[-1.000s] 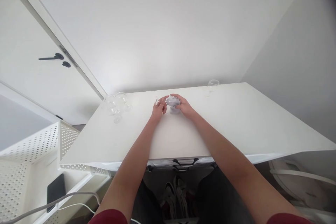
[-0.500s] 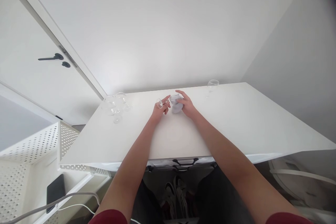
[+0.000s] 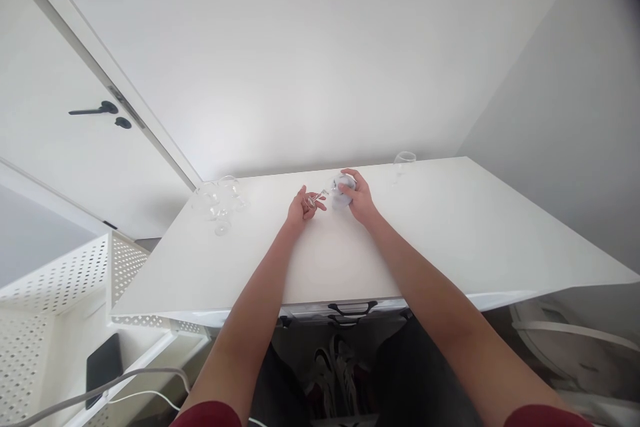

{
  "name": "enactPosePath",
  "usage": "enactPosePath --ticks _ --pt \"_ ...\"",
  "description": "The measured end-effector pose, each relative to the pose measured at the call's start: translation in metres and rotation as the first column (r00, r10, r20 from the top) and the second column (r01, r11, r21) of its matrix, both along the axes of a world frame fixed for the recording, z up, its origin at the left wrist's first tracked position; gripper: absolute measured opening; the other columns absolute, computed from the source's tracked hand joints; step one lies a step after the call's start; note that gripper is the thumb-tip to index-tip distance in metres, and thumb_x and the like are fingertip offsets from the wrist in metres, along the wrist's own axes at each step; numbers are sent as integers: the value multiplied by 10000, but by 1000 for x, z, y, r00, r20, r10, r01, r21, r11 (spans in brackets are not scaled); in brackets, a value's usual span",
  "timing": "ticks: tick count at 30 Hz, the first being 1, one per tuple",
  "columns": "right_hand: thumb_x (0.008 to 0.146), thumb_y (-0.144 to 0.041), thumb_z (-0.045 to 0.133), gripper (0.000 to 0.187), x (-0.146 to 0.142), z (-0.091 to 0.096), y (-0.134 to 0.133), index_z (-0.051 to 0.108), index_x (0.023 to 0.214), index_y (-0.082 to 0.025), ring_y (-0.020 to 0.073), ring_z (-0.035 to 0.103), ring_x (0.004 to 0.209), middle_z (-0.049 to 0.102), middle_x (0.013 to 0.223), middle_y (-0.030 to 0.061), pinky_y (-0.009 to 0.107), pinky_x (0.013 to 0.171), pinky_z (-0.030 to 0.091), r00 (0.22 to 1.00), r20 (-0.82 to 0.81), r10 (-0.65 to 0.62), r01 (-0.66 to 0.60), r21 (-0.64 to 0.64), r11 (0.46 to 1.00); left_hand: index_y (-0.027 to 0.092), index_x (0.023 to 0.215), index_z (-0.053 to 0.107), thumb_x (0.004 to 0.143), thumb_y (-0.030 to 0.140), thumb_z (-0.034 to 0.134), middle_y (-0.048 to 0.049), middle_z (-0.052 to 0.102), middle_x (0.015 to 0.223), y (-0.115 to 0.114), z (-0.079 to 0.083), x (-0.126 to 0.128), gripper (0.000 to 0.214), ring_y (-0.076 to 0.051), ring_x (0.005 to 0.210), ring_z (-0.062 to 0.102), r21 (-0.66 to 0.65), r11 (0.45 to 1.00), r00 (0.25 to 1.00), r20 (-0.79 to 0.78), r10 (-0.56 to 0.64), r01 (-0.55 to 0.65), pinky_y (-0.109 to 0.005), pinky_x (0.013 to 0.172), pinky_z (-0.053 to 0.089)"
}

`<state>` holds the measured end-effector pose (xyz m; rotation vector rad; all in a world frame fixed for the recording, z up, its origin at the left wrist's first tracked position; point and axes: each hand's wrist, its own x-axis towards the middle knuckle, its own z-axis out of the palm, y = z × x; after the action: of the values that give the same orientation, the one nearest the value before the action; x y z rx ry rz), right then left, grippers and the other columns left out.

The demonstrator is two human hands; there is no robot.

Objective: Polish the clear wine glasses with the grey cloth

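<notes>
The glass (image 3: 320,197) in your left hand (image 3: 300,209) is clear and glossy. The cloth (image 3: 342,196) under your right hand (image 3: 361,201) looks soft, grey, matt. The table (image 3: 450,227) is smooth, white, faintly sheened. The left glasses (image 3: 215,200) and 1 far glass (image 3: 404,161) are equally clear. The rack (image 3: 50,280) looks like white perforated metal; the handle (image 3: 93,109), matt black.

From where I stand nothing can be read: no lettering or number on the held glass (image 3: 341,187), table (image 3: 450,227) or door (image 3: 60,153).
</notes>
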<state>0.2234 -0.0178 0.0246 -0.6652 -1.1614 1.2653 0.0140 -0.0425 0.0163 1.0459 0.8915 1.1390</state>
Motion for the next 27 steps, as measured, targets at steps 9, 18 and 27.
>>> enactPosePath --ticks 9,18,27 --pt "741 -479 804 438 1 10 -8 654 1110 -297 210 568 834 621 918 16 361 749 489 999 39 -27 24 81 996 125 905 746 854 400 671 -134 755 756 -17 16 4 290 -35 449 156 6 942 925 -192 -327 334 -301 512 114" --pt "747 -687 726 483 13 -23 33 513 925 -291 255 609 901 622 888 37 385 722 505 910 -123 -397 383 -119 916 149 777 680 867 401 666 -105 747 759 -16 13 8 269 -47 472 201 176 971 970 -208 -127 165 -298 531 155" --pt "725 -471 762 393 1 -5 12 635 1031 -261 283 648 887 705 997 66 409 722 518 977 -198 75 -114 -196 974 151 785 662 864 433 653 -94 716 735 -14 11 9 292 -44 471 198 217 970 984 -159 -77 110 -296 529 112"
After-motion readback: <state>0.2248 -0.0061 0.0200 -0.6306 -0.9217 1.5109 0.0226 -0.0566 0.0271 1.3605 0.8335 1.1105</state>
